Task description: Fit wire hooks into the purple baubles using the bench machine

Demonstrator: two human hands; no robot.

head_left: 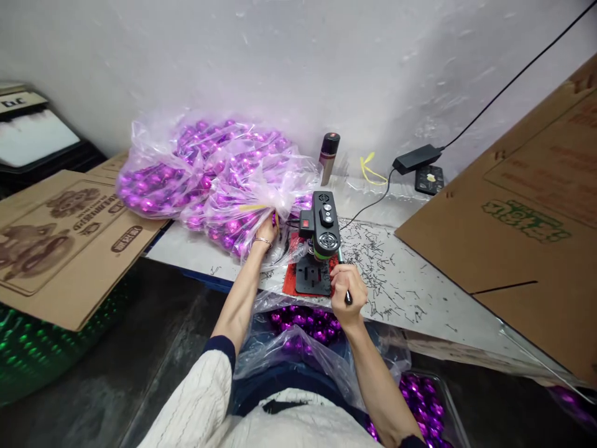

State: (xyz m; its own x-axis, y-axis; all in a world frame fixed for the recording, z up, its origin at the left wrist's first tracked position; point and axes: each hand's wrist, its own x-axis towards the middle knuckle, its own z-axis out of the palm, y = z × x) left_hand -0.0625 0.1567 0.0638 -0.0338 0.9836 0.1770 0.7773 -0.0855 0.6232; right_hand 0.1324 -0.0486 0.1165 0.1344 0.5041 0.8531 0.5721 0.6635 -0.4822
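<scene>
On the table a large clear plastic bag [205, 165] bulges with shiny purple balls. Its gathered mouth faces me, and my left hand [267, 229] reaches in there, next to purple balls. Plastic hides most of its fingers, so I cannot make out a grip. My right hand [347, 286] is wrapped round the black-ended lever handle [348, 298] of a small press-like machine [325, 224]. That machine has a black top with round vents and a red switch, above a slotted black base plate [313, 277] on a red mat [289, 283].
Scattered dark bits of wire [377, 261] cover the tabletop right of the machine. Behind stand a spray can [328, 158] and a power adapter [418, 159] with its cable. Cardboard boxes flank both sides [513, 236]. More purple balls [308, 323] lie in plastic on my lap.
</scene>
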